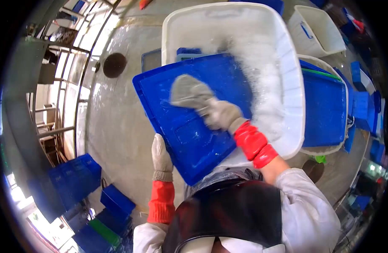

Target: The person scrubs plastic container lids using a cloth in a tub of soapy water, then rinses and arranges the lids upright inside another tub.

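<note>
A blue plastic lid or panel lies tilted over the near left rim of a large white tub of foamy water. My right hand, in a pale glove with a red cuff, is closed on a greyish cloth or pad blurred by motion, against the panel's wet face. My left hand, gloved the same way, rests at the panel's lower left edge. Its fingers are held together along that edge, the thumb hidden. Part of the panel's far end dips into the foam.
A second white container stands at the upper right. Blue panels lie in a tub on the right. Blue crates are at the lower left. A metal frame runs along the left, beside a round dark floor patch.
</note>
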The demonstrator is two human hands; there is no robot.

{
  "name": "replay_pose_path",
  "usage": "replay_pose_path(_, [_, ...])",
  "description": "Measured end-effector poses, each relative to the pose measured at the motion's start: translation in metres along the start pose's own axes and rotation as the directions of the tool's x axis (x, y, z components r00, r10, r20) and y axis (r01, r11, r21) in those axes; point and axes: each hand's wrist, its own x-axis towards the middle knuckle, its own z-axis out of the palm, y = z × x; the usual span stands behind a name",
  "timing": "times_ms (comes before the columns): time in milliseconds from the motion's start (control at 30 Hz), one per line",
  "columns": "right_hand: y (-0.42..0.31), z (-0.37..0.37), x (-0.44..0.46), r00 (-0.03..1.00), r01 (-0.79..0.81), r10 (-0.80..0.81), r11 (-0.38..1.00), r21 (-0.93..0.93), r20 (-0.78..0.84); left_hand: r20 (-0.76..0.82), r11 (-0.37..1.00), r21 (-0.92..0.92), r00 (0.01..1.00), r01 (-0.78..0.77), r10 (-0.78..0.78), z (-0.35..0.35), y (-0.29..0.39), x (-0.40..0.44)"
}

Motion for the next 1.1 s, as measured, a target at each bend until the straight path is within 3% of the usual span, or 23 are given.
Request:
replay_pose_path(33, [0.04, 0.003, -0.003, 0.987, -0.131, 0.13, 0.991, -0.002, 0.09, -0.024, 1.0, -0.003, 1.0, 0.016, -0.016, -0.001, 0.011, -0.001])
replay_pose_path(67, [0.055, -0.01, -0.015, 0.927, -0.372, 0.367, 0.926, 0.065, 0.081, -0.004, 0.995, 0.081, 0.999, 0.052, -0.052, -0.003, 0.018, 0.002])
replay_pose_path(133, [0.07, -0.021, -0.042, 0.795, -0.606, 0.594, 0.789, 0.1, 0.122, 0.067, 0.985, 0.159, 0.994, 0.072, -0.084, -0.002, 0.022, 0.015])
replay_pose_path(167, [0.076, -0.019, -0.058, 0.941, -0.167, 0.295, 0.833, -0.527, 0.168, 0.093, 0.981, 0.177, 0.991, 0.074, -0.092, 0.003, 0.021, 0.027])
replay_pose_path(200, [0.074, -0.012, -0.067, 0.937, 0.123, 0.167, 0.663, -0.739, 0.306, 0.122, 0.979, 0.191, 0.988, 0.069, -0.093, 0.007, 0.02, 0.045])
replay_pose_path(233, [0.074, -0.005, -0.075, 0.901, 0.389, 0.033, 0.383, -0.838, 0.433, 0.087, 0.963, 0.265, 0.993, 0.055, -0.081, 0.014, 0.014, 0.061])
replay_pose_path(267, [0.065, 0.008, -0.086, 0.869, 0.234, 0.226, 0.595, -0.769, 0.439, 0.058, 0.949, 0.306, 0.994, 0.071, -0.093, 0.016, 0.01, 0.074])
replay_pose_path(333, [0.02, 0.015, -0.105, 0.851, -0.05, 0.284, 0.88, -0.472, 0.441, 0.058, 0.915, 0.402, 0.996, 0.043, -0.073, 0.019, 0.008, 0.097])
replay_pose_path(400, [-0.039, 0.007, -0.088, 0.882, 0.215, 0.001, 0.889, -0.405, 0.471, 0.086, 0.891, 0.453, 0.995, 0.003, -0.047, 0.024, 0.013, 0.11])
replay_pose_path(467, [-0.092, 0.001, -0.051, 0.825, 0.433, -0.287, 0.874, -0.219, 0.488, 0.044, 0.775, 0.631, 0.995, 0.04, -0.087, 0.031, 0.019, 0.115])
replay_pose_path(500, [-0.115, -0.006, -0.031, 0.867, 0.359, -0.378, 0.926, 0.117, 0.325, 0.045, 0.772, 0.634, 0.995, 0.038, -0.086, 0.027, 0.02, 0.113])
replay_pose_path(567, [-0.131, 0.012, 0.013, 0.957, 0.245, -0.284, 0.905, 0.348, 0.063, 0.153, 0.876, 0.482, 0.987, -0.028, -0.052, 0.011, 0.025, 0.103])
replay_pose_path(600, [-0.129, 0.013, 0.038, 0.923, 0.383, -0.384, 0.902, 0.199, -0.038, 0.192, 0.902, 0.428, 0.981, -0.05, -0.037, 0.004, 0.029, 0.097])
replay_pose_path(633, [-0.122, 0.014, 0.064, 0.866, 0.492, -0.486, 0.87, 0.032, -0.116, 0.126, 0.899, 0.438, 0.988, 0.025, -0.088, -0.002, 0.038, 0.086])
replay_pose_path(700, [-0.092, 0.017, 0.112, 0.861, 0.483, -0.503, 0.856, -0.185, -0.078, -0.011, 0.881, 0.439, 0.981, 0.176, -0.191, -0.011, 0.06, 0.059])
replay_pose_path(767, [-0.043, 0.017, 0.141, 0.945, 0.316, -0.322, 0.943, -0.103, -0.05, -0.045, 0.935, 0.322, 0.989, 0.151, -0.144, -0.013, 0.088, 0.028])
replay_pose_path(833, [-0.005, -0.002, 0.139, 0.997, 0.082, -0.081, 0.991, 0.103, -0.01, -0.151, 0.904, 0.408, 0.986, 0.129, -0.073, -0.017, 0.112, 0.006])
replay_pose_path(933, [0.063, 0.003, 0.072, 0.975, 0.103, -0.044, 0.958, -0.268, 0.216, -0.189, 0.92, 0.388, 0.982, 0.058, 0.018, -0.049, 0.124, -0.017])
replay_pose_path(1033, [0.07, 0.0, -0.02, 0.791, 0.147, 0.162, 0.885, -0.441, 0.59, -0.251, 0.919, 0.391, 0.966, 0.051, 0.053, -0.05, 0.146, -0.041])
replay_pose_path(1067, [0.066, -0.006, -0.05, 0.798, 0.534, -0.103, 0.577, -0.618, 0.594, -0.249, 0.903, 0.43, 0.962, 0.006, 0.112, -0.052, 0.153, -0.048])
replay_pose_path(1100, [0.057, -0.016, -0.07, 0.758, 0.648, -0.209, 0.351, -0.676, 0.618, -0.238, 0.881, 0.471, 0.956, -0.041, 0.172, -0.049, 0.162, -0.054])
